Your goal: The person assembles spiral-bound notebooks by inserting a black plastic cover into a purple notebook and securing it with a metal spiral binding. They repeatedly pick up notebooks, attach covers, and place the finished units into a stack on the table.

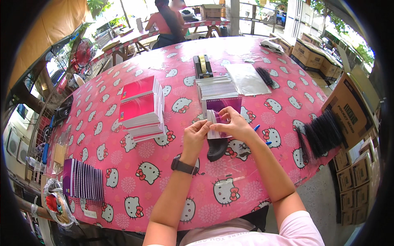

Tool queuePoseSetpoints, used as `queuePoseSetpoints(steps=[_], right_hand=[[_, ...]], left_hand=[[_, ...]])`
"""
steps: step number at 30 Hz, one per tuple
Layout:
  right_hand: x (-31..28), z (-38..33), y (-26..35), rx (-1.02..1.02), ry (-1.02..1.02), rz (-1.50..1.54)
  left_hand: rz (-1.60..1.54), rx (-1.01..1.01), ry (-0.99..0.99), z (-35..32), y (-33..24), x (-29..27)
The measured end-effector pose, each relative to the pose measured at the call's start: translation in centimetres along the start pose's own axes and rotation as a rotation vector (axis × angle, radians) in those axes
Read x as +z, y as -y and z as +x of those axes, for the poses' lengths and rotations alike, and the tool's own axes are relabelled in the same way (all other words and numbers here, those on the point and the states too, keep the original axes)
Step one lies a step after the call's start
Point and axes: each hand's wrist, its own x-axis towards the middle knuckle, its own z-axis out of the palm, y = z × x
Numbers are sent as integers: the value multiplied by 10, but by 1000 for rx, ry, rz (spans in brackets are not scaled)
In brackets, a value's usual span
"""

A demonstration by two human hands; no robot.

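Observation:
Both hands meet over the middle of the table. My left hand (196, 134) pinches the lower left edge of a small purple-covered memo pad (211, 117) with white pages. My right hand (234, 124) has its thumb and fingers closed on the pad's right side. Below the pad, a black curved object (217, 150) lies on the tablecloth, partly hidden. Just behind my hands stand a purple notebook (225, 103) with holes along its edge and a row of white-edged pads (216, 87). Blue pens (269, 143) lie beside my right forearm.
Pink-covered pads (141, 107) are stacked at left, striped purple pads (84, 179) at near left. A tape dispenser (203, 67), clear plastic sheets (248, 79) and black coils (264, 76) lie beyond. More coils (322, 133) sit by a carton (353, 110). A person (166, 22) stands far back.

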Motion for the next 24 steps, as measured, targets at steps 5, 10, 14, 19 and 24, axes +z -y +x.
queuePoseSetpoints(steps=[5, 10, 14, 19, 24], right_hand=[[-8, -3, 3, 53, 32, -26], [-13, -5, 2, 60, 56, 52], [-12, -8, 8, 91, 119, 179], [-17, -5, 3, 105, 167, 232], [-16, -4, -1, 109, 198, 266]], left_hand=[[28, -20, 0, -2, -2, 2], [29, -2, 14, -6, -7, 7], [28, 1, 10, -6, -8, 5], [47, -6, -11, -9, -12, 11], [89, -26, -45, -10, -14, 13]])
